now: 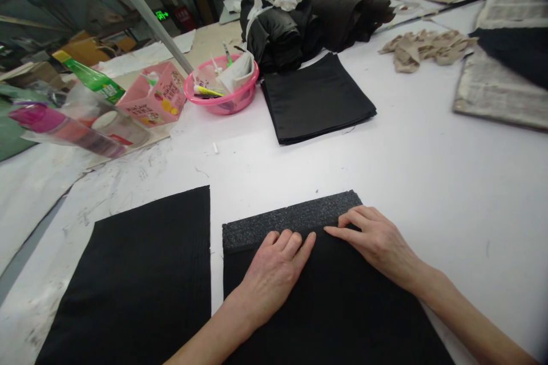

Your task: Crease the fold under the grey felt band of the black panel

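Note:
A black cloth (342, 308) lies flat at the lower middle, with a speckled dark grey strip (291, 215) along its far edge. My left hand (278, 268) rests on the black cloth just below the strip, its fingers curled and pressed down on the cloth. To its right, my right hand (377, 239) touches the fold line near the strip's right end, thumb and fingers bent together over the cloth edge. The two hands are a short gap apart. Another black cloth piece (141, 279) lies to the left, separate from the one under my hands.
A stack of black cloth squares (317, 100) lies farther back, beside a pink basket (222, 105) of small tools. Black bundles (278, 31), a beige rag (423, 48), a pink box (152, 97) and a green bottle (94, 80) stand or lie around the white table (483, 194).

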Action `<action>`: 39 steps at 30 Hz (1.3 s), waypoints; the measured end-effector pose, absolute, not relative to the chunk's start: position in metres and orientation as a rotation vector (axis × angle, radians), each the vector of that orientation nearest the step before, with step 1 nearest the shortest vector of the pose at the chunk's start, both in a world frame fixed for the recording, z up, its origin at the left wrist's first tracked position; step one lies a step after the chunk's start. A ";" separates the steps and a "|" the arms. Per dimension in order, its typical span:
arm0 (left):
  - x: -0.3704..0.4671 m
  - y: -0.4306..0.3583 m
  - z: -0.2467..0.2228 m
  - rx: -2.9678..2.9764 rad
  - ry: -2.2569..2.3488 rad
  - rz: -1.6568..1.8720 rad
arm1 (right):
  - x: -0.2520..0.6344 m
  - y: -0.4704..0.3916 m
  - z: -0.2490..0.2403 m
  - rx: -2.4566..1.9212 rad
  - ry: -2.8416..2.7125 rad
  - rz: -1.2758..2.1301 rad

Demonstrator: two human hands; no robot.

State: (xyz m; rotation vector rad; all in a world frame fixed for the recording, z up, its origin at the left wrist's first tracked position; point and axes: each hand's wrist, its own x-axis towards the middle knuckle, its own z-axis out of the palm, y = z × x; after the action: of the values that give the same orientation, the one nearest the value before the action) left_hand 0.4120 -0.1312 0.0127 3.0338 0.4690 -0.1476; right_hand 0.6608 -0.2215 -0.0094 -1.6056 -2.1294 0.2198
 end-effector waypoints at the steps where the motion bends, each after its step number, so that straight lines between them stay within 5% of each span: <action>1: 0.412 -0.131 0.012 3.029 0.469 -0.145 | 0.661 -0.221 -0.007 -1.612 -2.127 0.221; 14: 0.400 -0.133 -0.007 3.021 0.448 0.212 | 0.635 -0.204 -0.008 -1.489 -2.211 0.205; 39: 0.396 -0.136 -0.013 2.983 0.492 0.359 | 0.634 -0.205 -0.012 -1.480 -2.196 0.208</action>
State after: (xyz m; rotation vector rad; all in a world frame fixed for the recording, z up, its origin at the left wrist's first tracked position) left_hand 0.3959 -0.1359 -0.0132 2.9826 0.4920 0.3588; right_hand 0.6344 -0.2051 -0.0125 -1.4796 -2.1962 0.2076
